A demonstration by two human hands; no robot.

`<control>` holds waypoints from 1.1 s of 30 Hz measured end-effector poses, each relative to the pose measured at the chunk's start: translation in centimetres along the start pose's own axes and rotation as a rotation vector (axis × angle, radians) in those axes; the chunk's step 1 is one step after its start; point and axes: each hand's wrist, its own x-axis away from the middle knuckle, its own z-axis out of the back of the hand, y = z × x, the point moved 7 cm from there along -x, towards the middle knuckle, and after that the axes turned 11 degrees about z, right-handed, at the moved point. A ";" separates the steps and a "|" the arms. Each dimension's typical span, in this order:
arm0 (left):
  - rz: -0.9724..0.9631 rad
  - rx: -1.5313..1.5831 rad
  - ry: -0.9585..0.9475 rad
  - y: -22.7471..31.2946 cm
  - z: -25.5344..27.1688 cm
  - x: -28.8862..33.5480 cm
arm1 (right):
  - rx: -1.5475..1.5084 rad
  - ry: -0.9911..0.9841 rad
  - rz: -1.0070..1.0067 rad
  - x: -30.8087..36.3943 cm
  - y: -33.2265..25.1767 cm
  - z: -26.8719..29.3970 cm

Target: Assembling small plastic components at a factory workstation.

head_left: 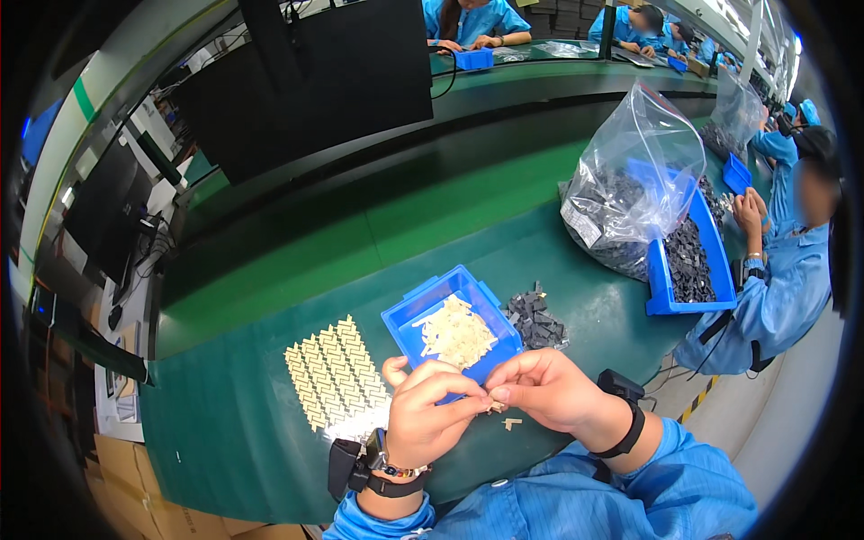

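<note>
hands [430,416] [556,393] pinch a beige piece [496,408]; bag's [634,184] white label [585,229] is unreadable.

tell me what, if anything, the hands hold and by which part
The left hand and right hand hold a small tan piece between their fingers, which hide much of it; the exact part gripped cannot be told.

The tray [405,335] and bin [666,299] look like smooth, faintly shiny plastic. The bag [650,121] is clear, creased, glossy film. The pale pieces [454,335] look matt, plastic or wood unclear; the dark pieces [535,319], dull. The bench [243,414] is smooth with a soft sheen, the sleeve [688,472] wrinkled cloth, the box [126,468] matt cardboard.
</note>
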 end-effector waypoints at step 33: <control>0.210 -0.230 0.114 -1.9 -0.4 -0.2 | 1.753 -0.257 0.824 -2.1 -4.7 -6.1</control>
